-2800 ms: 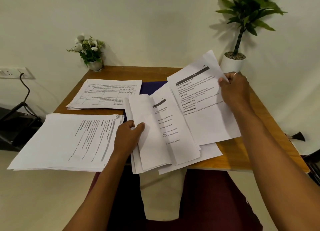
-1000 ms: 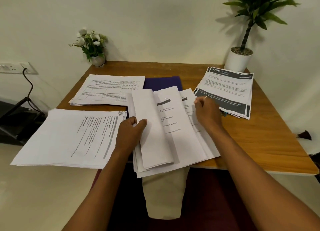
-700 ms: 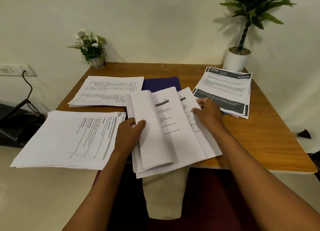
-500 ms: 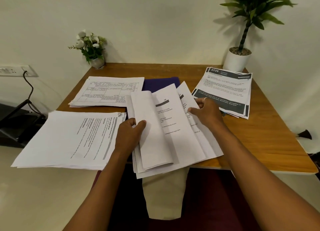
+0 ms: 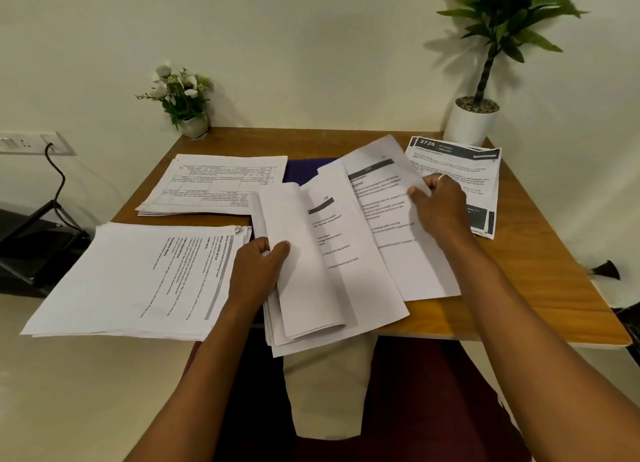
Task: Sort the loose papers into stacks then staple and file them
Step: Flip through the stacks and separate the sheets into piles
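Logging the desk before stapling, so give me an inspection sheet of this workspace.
Surface: wooden table, largely under paper.
Job's things: middle pile overhangs the near edge; left stack overhangs too; gridded stack far left; 2726 stack far right; purple folder under the middle pile; no stapler seen.
Clutter: flower pot, potted plant at far corners.
Hands: left hand grips the pile's folded-back pages; right hand pinches a loose sheet.
Cables: black cable plugged into wall socket.
Surroundings: cream wall; dark furniture at left.
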Action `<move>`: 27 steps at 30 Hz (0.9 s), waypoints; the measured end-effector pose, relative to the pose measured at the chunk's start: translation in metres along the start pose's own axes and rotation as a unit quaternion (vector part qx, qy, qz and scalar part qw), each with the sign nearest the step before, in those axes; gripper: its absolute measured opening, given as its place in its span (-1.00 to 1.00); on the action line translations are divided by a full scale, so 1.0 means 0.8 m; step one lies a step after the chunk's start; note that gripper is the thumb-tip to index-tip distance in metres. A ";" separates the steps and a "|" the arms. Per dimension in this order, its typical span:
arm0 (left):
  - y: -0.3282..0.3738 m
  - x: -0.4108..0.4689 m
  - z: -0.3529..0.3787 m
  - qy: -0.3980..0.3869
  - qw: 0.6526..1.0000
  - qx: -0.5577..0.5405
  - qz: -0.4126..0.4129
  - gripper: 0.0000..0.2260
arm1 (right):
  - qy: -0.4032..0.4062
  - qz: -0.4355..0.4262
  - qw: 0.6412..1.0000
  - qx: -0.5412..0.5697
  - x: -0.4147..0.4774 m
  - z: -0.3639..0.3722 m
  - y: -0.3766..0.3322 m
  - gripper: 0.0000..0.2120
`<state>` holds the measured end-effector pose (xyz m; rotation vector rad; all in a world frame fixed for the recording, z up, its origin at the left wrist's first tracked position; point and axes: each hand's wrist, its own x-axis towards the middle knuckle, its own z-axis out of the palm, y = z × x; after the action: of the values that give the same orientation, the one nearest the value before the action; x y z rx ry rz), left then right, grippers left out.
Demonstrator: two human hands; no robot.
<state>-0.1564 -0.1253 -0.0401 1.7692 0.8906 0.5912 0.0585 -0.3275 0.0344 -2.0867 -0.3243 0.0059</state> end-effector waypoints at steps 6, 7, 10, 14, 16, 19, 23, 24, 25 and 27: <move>-0.001 0.001 0.000 0.002 1.000 0.006 0.001 -0.69 | 0.103 -0.027 0.994 0.036 0.016 -0.031 -0.016 -0.76; -0.002 0.001 0.000 0.001 1.000 0.004 0.002 -0.69 | 0.119 -0.038 0.991 0.048 0.017 -0.036 -0.019 -0.78; -0.002 0.001 0.000 -0.001 1.000 0.007 0.004 -0.64 | 0.164 -0.065 0.981 0.078 0.017 -0.047 -0.031 -0.85; -0.004 0.002 -0.001 -0.002 1.000 0.006 0.001 -0.57 | 0.209 -0.088 0.966 0.123 0.015 -0.053 -0.048 -0.87; -0.005 0.002 -0.001 -0.001 1.000 0.015 0.002 -0.57 | 0.221 -0.096 0.960 0.141 0.014 -0.054 -0.053 -0.85; -0.003 0.001 -0.002 -0.001 1.000 0.027 0.015 -0.60 | 0.227 -0.109 0.954 0.161 0.012 -0.052 -0.058 -0.81; -0.002 0.001 -0.002 -0.003 1.000 0.024 0.013 -0.63 | 0.248 -0.117 0.944 0.185 0.012 -0.055 -0.063 -0.84; -0.003 0.002 -0.001 -0.005 1.000 0.023 0.011 -0.63 | 0.256 -0.121 0.939 0.193 0.013 -0.057 -0.065 -0.87; -0.003 0.002 -0.001 -0.006 1.000 0.021 0.009 -0.63 | 0.260 -0.125 0.936 0.200 0.014 -0.058 -0.067 -0.88; -0.004 0.003 -0.001 -0.008 1.000 0.020 0.007 -0.63 | 0.262 -0.125 0.934 0.207 0.015 -0.061 -0.072 -0.83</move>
<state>-0.1566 -0.1222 -0.0424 1.8146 0.8840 0.5710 0.0639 -0.3382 0.1094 -1.5424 -0.2321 -0.5778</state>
